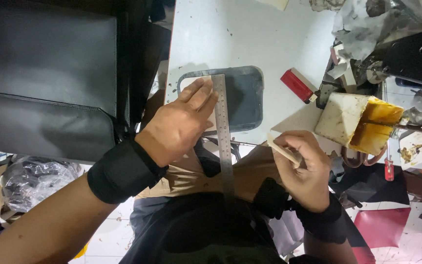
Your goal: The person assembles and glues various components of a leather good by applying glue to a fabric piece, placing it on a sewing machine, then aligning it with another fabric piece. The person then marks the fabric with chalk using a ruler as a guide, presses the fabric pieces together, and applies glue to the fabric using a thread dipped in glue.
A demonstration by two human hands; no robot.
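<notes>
At frame centre, left hand (179,124) pressed flat on steel ruler (223,132), right hand (305,168) pinching pale stick (283,150); right of it, glue-stained white carton (360,122), brown residue inside.

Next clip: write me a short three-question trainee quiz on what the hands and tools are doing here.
1. True or false: the left hand presses flat on the steel ruler.
2. The right hand has its grip on: A) the red block, B) a thin pale stick, C) a screwdriver.
3. Fill in: the ruler lies across a dark grey ____ on the white table.

Key: 1 true; 2 B; 3 mat.
</notes>
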